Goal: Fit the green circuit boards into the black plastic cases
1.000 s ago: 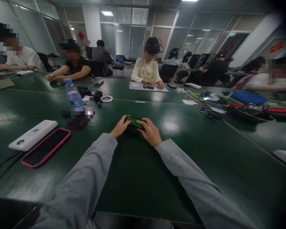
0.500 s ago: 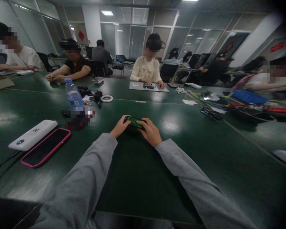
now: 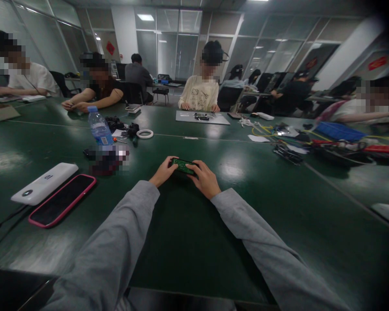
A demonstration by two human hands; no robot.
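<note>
The left hand (image 3: 164, 172) and right hand (image 3: 206, 179) grasp the device (image 3: 183, 166) by its ends, a shared grip over the table (image 3: 191, 242). Steady wrists, firm fingers at the edges and light thumbs on its green face would serve best.

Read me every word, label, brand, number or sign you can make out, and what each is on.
"10" or "01", depending which way up: on the white device.
Too small or blurred to read:
Label on the bottle.
Markings on the green-faced device.
Print on a co-worker's cream shirt.
Red wall sign at far right.
</note>
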